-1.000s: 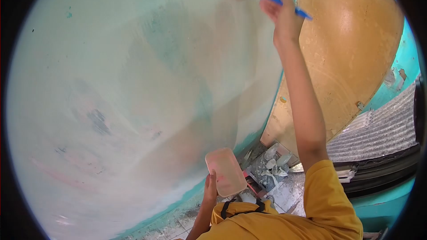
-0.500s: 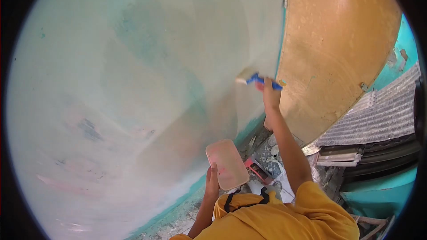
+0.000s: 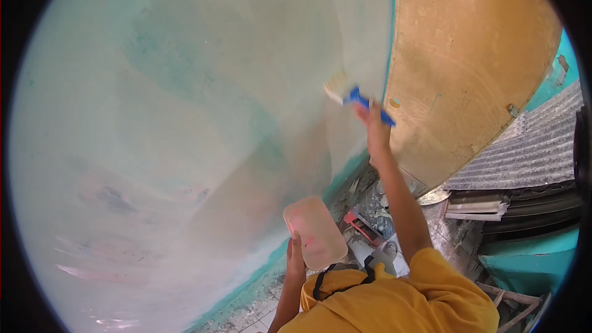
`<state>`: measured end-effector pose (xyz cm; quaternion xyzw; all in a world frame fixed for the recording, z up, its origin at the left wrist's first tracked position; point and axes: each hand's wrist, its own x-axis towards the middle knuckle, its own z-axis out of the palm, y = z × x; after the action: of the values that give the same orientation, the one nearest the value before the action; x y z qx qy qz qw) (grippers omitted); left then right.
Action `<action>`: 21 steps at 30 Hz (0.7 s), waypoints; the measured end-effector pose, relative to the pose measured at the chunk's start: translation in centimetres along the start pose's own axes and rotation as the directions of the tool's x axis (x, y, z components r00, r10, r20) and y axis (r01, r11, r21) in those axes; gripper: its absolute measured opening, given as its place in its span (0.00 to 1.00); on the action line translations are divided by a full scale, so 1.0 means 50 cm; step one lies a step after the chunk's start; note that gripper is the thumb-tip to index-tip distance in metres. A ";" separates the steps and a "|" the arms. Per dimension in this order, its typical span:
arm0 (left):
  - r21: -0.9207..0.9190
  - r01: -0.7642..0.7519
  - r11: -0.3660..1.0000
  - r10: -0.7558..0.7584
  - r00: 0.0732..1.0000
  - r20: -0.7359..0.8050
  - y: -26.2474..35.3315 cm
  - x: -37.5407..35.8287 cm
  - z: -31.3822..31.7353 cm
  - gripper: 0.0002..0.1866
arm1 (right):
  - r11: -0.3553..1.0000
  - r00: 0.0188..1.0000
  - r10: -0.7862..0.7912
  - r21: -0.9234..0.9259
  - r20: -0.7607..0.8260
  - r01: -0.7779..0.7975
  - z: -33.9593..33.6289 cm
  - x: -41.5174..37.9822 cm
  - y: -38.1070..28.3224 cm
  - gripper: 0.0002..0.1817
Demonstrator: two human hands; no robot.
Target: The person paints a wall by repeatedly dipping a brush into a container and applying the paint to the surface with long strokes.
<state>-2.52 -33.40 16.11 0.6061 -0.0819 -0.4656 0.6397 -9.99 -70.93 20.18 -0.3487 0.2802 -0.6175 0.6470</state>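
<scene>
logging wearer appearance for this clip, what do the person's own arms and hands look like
Both hands, the left hand and the right hand, are bare, with no gloves, rings or watch visible. The forearms are bare too. The person wears a mustard-yellow short-sleeved shirt, its right sleeve ending near the upper arm. A black strap crosses the shirt at the chest.

**Count at the wall**

One brush (image 3: 353,96), blue handle, pale bristles. One tub (image 3: 314,232), pinkish, translucent. Two hands: right hand (image 3: 377,131) and left hand (image 3: 295,262). One wall (image 3: 172,135), pale with teal patches. One board (image 3: 468,61), tan, beside the wall. One corrugated sheet (image 3: 530,157) at the right. One red item (image 3: 362,227) on the floor; the other debris there is too cluttered to count.
</scene>
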 end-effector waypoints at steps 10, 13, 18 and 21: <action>0.011 0.036 0.999 -0.036 0.999 0.031 0.032 -0.001 0.021 0.35 | 0.969 0.989 0.093 -0.216 -0.116 -0.117 -0.039 -0.013 0.012 0.21; 0.004 0.028 1.000 -0.028 0.998 0.062 0.049 0.002 0.040 0.36 | 0.985 0.998 -0.061 -0.166 -0.030 0.055 0.118 0.002 -0.187 0.20; -0.004 0.033 0.999 -0.032 0.996 0.087 0.045 0.005 0.045 0.37 | 0.984 0.983 -0.149 0.113 0.105 0.137 0.133 0.047 -0.230 0.19; -0.026 0.015 1.000 -0.013 0.997 0.070 0.030 0.011 0.037 0.36 | 0.998 1.000 0.005 0.064 -0.027 -0.004 0.032 0.024 -0.054 0.20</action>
<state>-2.72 -35.34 17.58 0.5815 -0.0938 -0.4919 0.6412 -10.27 -71.95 23.38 -0.3187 0.2697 -0.6294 0.6554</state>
